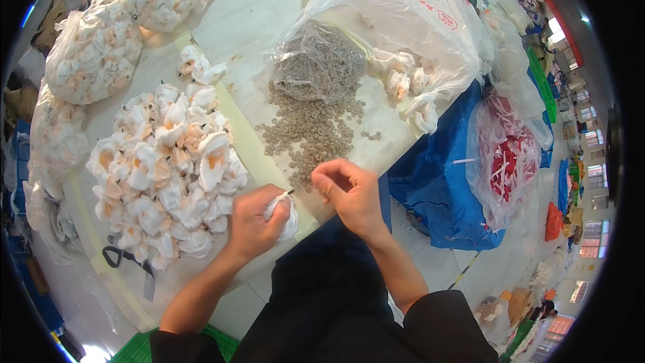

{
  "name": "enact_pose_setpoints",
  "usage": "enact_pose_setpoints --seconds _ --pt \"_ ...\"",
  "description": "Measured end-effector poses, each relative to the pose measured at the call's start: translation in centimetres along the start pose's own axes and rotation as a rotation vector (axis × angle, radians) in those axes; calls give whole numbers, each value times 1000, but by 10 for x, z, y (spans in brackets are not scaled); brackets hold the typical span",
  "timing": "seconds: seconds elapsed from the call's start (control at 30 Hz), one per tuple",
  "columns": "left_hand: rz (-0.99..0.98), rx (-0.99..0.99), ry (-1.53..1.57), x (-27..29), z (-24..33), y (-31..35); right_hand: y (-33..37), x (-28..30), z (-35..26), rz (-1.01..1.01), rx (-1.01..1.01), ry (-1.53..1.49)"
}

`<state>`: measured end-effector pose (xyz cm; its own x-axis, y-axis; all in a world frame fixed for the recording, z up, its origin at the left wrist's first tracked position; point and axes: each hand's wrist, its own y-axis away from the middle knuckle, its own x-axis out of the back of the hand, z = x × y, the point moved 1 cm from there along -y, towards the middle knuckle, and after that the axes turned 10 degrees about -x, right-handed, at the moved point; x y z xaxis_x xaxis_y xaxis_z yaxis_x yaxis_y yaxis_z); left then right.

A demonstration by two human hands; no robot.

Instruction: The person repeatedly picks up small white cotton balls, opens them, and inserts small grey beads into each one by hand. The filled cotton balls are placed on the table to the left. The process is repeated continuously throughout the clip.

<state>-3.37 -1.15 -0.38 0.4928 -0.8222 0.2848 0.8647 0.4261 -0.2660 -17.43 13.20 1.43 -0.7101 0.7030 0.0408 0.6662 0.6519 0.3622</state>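
My left hand (254,223) is closed around a white artificial flower (290,220) at the table's near edge. A short dark stem tip pokes out of the flower toward my right hand (349,195). The right thumb and index finger are brought together in a pinch over the near end of a heap of small grey-brown plastic rings (312,134). Whatever lies between those fingertips is too small to make out. To the left of my left hand rises a big pile of white artificial flowers (168,168) with peach centres.
Black-handled scissors (127,262) lie by the flower pile. A clear bag of rings (316,60) sits behind the loose ones. Bags of flowers (94,50) line the far left. Right of the table stands a blue-covered container (430,188) with a bag of red pieces (507,168).
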Motion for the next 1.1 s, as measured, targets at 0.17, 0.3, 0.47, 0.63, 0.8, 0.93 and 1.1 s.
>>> enact_pose_setpoints --seconds 0.17,0.3,0.47,0.63,0.8,0.93,1.1 --pt "-125 -31 71 4 4 0 11 -11 13 -272 -45 -316" --pt "-141 -53 71 4 3 0 13 -14 17 -273 -54 -353" --pt "-152 -61 60 5 4 -1 17 -14 13 -186 -21 -223" --pt "-167 -83 30 3 3 0 20 -8 5 -143 127 71" --pt "-208 -99 24 2 1 -1 11 3 1 -298 21 78" --pt "-237 -106 45 1 -1 -1 10 5 -1 -358 17 85" --pt "-297 -111 36 5 -4 -2 6 7 0 -418 30 129"
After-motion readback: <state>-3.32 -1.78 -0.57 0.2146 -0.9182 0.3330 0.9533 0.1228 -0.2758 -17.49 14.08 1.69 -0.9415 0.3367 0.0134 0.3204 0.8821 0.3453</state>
